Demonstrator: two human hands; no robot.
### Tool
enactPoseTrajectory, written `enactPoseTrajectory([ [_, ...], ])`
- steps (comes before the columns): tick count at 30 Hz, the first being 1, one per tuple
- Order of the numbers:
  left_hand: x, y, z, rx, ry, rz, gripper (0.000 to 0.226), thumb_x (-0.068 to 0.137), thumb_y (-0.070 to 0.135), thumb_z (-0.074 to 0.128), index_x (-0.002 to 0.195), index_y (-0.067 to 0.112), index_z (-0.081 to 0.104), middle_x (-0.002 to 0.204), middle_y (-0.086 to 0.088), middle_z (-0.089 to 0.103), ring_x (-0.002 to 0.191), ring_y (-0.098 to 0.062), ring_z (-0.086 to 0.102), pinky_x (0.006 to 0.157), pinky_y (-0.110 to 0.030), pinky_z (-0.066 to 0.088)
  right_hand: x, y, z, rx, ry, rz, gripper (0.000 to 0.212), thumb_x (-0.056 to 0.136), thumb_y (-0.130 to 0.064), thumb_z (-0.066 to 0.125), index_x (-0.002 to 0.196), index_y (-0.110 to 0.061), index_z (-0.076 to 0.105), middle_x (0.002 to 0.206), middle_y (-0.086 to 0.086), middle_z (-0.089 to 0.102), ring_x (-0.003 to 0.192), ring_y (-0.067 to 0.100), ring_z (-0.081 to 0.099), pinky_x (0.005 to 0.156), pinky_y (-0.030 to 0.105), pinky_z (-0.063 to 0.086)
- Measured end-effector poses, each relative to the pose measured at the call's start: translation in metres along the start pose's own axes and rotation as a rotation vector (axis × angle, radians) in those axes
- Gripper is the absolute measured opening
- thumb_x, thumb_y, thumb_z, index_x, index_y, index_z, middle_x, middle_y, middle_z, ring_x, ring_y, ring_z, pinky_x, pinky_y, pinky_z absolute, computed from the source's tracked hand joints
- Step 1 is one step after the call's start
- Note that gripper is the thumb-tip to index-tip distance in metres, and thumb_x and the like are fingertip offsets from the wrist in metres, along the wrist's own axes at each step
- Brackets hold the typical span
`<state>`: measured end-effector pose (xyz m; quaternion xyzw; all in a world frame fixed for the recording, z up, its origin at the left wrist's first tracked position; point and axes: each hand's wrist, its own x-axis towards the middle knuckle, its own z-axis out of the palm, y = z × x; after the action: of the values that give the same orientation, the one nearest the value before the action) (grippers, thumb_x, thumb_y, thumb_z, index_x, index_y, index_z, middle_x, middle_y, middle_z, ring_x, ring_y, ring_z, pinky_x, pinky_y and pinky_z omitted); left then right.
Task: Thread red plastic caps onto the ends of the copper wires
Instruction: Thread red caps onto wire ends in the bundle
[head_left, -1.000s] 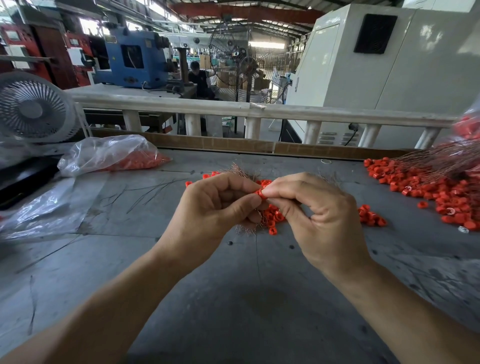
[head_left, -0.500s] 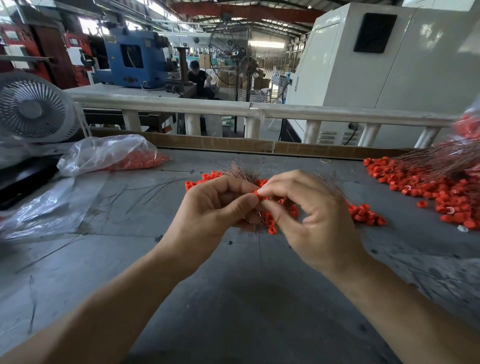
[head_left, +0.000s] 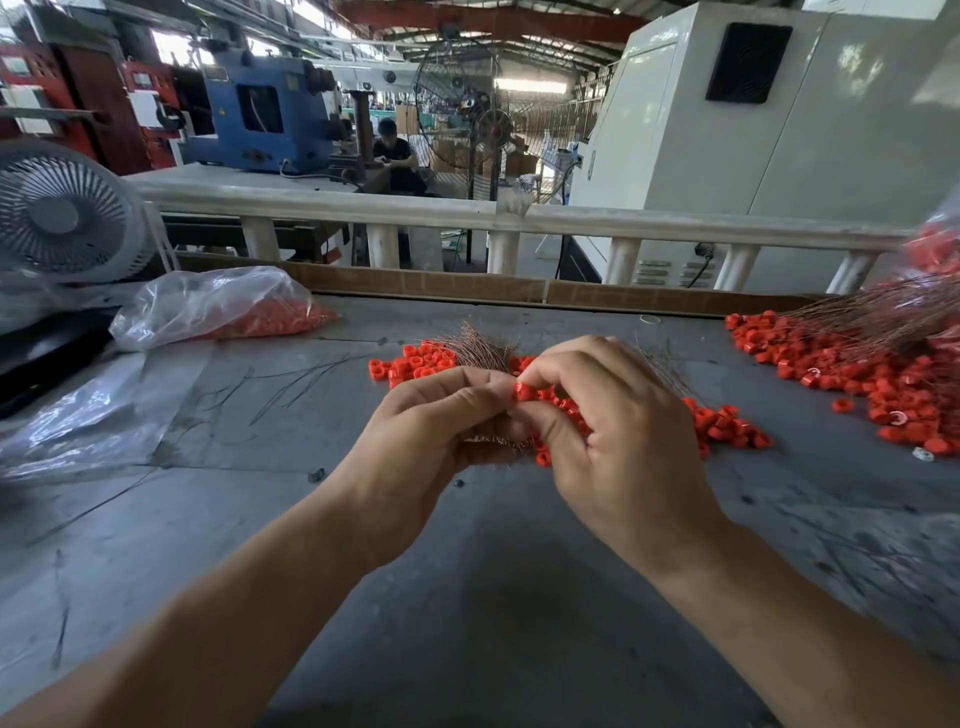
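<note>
My left hand (head_left: 431, 431) and my right hand (head_left: 618, 431) meet above the grey table (head_left: 467, 597). Between their thumbs and forefingers they pinch one red cap (head_left: 524, 392). A bundle of copper wires (head_left: 480, 351) fans out behind and under my left hand, which holds it; the wire ends near the cap are hidden by my fingers. Loose red caps (head_left: 415, 364) lie behind the hands, and more red caps (head_left: 727, 423) lie to the right of my right hand.
A large heap of red caps (head_left: 857, 374) with another copper wire bundle (head_left: 883, 312) fills the right side. A clear bag of red caps (head_left: 223, 306) and a white fan (head_left: 62, 213) stand at the left. A cardboard strip (head_left: 519, 288) and a white rail (head_left: 467, 213) border the far edge.
Both hands have shifted slightly away from me and kept pinching the red cap. More caps behind the hands have come into sight.
</note>
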<state>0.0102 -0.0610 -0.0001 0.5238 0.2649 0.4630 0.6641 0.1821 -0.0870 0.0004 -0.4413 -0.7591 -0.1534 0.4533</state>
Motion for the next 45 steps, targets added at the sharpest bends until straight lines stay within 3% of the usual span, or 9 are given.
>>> enactPoseTrajectory([
  [7,-0.0008,-0.0007,0.0023,0.027,-0.005,-0.001,0.024,0.086,0.022,0.062,0.099,0.003,0.069,0.089,-0.013,0.068,0.08,-0.02,0.064,0.072,-0.03,0.055,0.0005,0.0044,-0.0022,0.05,0.014,-0.018,0.007,0.092,-0.014,0.072,0.088,-0.01,0.068,0.09,-0.004,0.063,0.086,0.018,0.055,0.078,0.027,0.045],
  [15,-0.0017,0.0016,-0.0002,0.052,0.019,-0.019,0.027,0.084,0.024,0.067,0.098,0.001,0.071,0.092,-0.015,0.068,0.08,-0.02,0.062,0.072,-0.029,0.055,0.0014,0.0031,-0.0046,0.063,-0.034,0.023,0.011,0.091,-0.023,0.075,0.094,-0.013,0.073,0.094,-0.006,0.066,0.09,0.016,0.06,0.08,0.025,0.048],
  [22,-0.0011,-0.0006,-0.0011,0.097,0.046,-0.042,0.026,0.084,0.025,0.067,0.093,0.002,0.073,0.09,-0.012,0.072,0.08,-0.02,0.064,0.074,-0.029,0.055,0.0026,0.0019,-0.0077,0.023,-0.072,0.017,0.013,0.089,-0.029,0.07,0.093,-0.016,0.073,0.094,-0.007,0.066,0.09,0.016,0.06,0.079,0.035,0.05],
  [34,-0.0027,0.0024,0.0018,0.055,0.055,-0.09,0.023,0.073,0.025,0.074,0.081,0.004,0.074,0.09,-0.015,0.074,0.071,-0.015,0.067,0.072,-0.026,0.054,-0.0031,0.0022,-0.0037,0.017,0.037,-0.089,0.005,0.088,-0.003,0.077,0.085,-0.005,0.073,0.088,0.003,0.068,0.081,0.023,0.061,0.075,0.033,0.049],
  [39,-0.003,0.0035,0.0019,0.037,0.063,-0.106,0.02,0.079,0.023,0.071,0.086,0.005,0.076,0.086,-0.01,0.072,0.072,-0.014,0.065,0.069,-0.025,0.055,-0.0008,0.0046,-0.0029,0.118,-0.025,-0.022,0.008,0.092,-0.015,0.074,0.091,-0.007,0.073,0.091,0.0,0.067,0.086,0.021,0.062,0.078,0.035,0.05],
  [45,-0.0033,0.0053,0.0011,0.02,0.075,-0.103,0.027,0.079,0.023,0.072,0.093,0.001,0.075,0.09,-0.012,0.071,0.074,-0.016,0.063,0.067,-0.026,0.056,0.0019,0.0058,-0.004,0.188,-0.105,0.089,0.01,0.091,-0.023,0.076,0.095,-0.015,0.073,0.092,-0.009,0.064,0.087,0.006,0.057,0.077,0.016,0.043],
])
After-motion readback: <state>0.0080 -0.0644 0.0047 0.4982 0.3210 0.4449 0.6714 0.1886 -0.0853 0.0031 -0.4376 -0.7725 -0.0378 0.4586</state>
